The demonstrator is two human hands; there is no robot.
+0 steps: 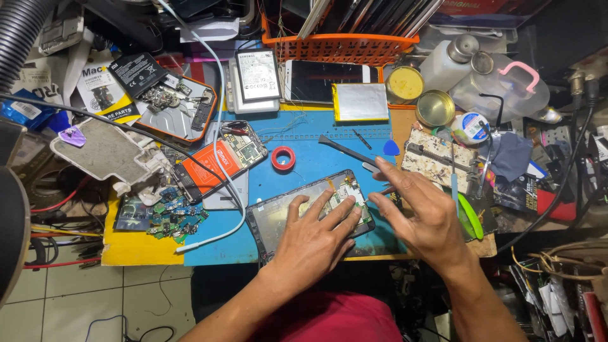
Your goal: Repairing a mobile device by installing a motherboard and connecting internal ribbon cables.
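On the blue work mat (304, 149), both hands met over an opened tablet (278, 215) stripped of its back cover.

Head view: the tablet lay tilted near the mat's near edge, its green circuit board (352, 190) exposed at the right end. Left hand (313, 237) rested flat on the tablet, fingers spread and unclenched, gripping nothing. Right hand (421, 212) hovered just right of the board, fingers pinched on a thin tool (385, 189) whose tip reached the board; tool mostly hidden. A red tape roll (283, 158) sat on the mat just beyond the tablet, a black spudger (345, 149) and a blue pick (391, 147) farther right. A white cable (218, 164) crossed the mat's left side. An orange basket (339, 47) stood at the far edge.
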